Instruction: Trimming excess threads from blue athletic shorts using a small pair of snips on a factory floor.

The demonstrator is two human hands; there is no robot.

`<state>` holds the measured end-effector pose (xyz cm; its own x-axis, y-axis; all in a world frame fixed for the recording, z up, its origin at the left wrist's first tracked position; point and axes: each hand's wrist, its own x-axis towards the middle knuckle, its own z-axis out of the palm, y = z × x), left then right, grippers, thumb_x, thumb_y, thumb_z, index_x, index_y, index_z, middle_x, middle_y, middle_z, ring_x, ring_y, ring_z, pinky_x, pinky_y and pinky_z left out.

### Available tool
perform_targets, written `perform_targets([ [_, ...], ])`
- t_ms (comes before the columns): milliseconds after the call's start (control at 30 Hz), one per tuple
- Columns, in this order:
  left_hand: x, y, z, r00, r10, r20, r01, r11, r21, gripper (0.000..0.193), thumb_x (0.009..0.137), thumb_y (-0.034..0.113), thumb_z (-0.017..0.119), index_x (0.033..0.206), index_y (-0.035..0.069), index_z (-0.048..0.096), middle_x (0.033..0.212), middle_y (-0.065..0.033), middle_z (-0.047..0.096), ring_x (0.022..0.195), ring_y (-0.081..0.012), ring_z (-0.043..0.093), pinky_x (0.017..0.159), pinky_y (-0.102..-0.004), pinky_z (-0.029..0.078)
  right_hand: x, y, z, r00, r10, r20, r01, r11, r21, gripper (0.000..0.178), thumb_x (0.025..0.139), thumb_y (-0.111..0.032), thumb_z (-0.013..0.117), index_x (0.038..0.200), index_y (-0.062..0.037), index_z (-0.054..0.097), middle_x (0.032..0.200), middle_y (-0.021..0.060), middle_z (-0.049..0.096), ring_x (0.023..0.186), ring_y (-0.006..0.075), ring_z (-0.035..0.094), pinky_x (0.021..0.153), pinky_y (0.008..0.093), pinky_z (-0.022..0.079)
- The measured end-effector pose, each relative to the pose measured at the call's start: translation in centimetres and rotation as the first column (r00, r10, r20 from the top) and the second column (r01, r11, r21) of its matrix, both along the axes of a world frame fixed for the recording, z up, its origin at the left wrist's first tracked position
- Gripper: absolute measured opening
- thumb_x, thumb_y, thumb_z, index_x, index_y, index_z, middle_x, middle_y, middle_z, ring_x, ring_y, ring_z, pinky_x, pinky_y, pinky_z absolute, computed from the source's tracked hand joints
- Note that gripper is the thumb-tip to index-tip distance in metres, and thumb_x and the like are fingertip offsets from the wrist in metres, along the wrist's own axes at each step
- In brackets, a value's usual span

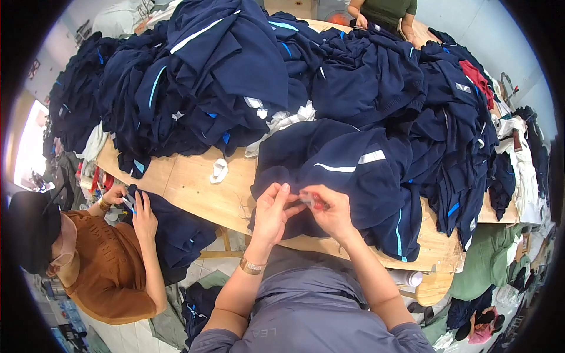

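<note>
My right hand is closed around a small red and pale tool, mostly covered by the fingers and blurred; it looks like thread snips. Close beside it is my left hand, its fingers apart and reaching toward the tool. I cannot make out anything held in it. Both hands hover over a dark navy garment with white and light blue trim, spread across the near side of the wooden table.
Heaped navy garments cover the far side. A white scrap lies on the wood. At left, a person in brown handles a navy garment with a pale tool. Another person stands across the table. Green cloth hangs at right.
</note>
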<state>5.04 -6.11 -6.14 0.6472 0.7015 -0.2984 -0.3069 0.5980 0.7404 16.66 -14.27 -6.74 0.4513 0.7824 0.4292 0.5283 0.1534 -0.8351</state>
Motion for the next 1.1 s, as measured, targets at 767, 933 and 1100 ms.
perform_targets([
  [767, -0.5, 0.8, -0.1, 0.988, 0.028, -0.154, 0.025, 0.942, 0.335, 0.021, 0.091, 0.021, 0.056, 0.079, 0.004, 0.057, 0.069, 0.0008, 0.059, 0.063, -0.0029, 0.053, 0.061, -0.0172, 0.042, 2.2, -2.1, 2.2, 0.835, 0.050, 0.548, 0.075, 0.976, -0.204, 0.039, 0.073, -0.043, 0.069, 0.068, -0.0092, 0.052, 0.059, 0.0031, 0.048, 0.045, 0.0211, 0.051, 0.043, 0.0307, 0.037],
  [933, -0.6, 0.9, 0.4, 0.975, 0.018, -0.219, 0.072, 0.917, 0.393, 0.021, 0.091, 0.021, 0.056, 0.079, 0.003, 0.057, 0.067, 0.0008, 0.059, 0.061, -0.0027, 0.053, 0.060, -0.0171, 0.042, 2.6, -1.7, 2.5, 0.794, 0.087, 0.602, 0.042, 0.979, -0.198, 0.038, 0.074, -0.044, 0.069, 0.069, -0.0102, 0.051, 0.058, 0.0022, 0.046, 0.045, 0.0198, 0.051, 0.043, 0.0301, 0.038],
  [1100, -0.5, 1.0, 0.4, 0.973, 0.009, -0.233, 0.088, 0.911, 0.403, 0.022, 0.091, 0.021, 0.056, 0.079, 0.003, 0.057, 0.066, 0.0009, 0.059, 0.062, -0.0032, 0.054, 0.061, -0.0171, 0.043, 2.9, -1.7, 2.1, 0.798, 0.107, 0.593, 0.016, 0.980, -0.197, 0.037, 0.073, -0.039, 0.071, 0.068, -0.0086, 0.052, 0.057, 0.0034, 0.048, 0.046, 0.0209, 0.052, 0.043, 0.0302, 0.039],
])
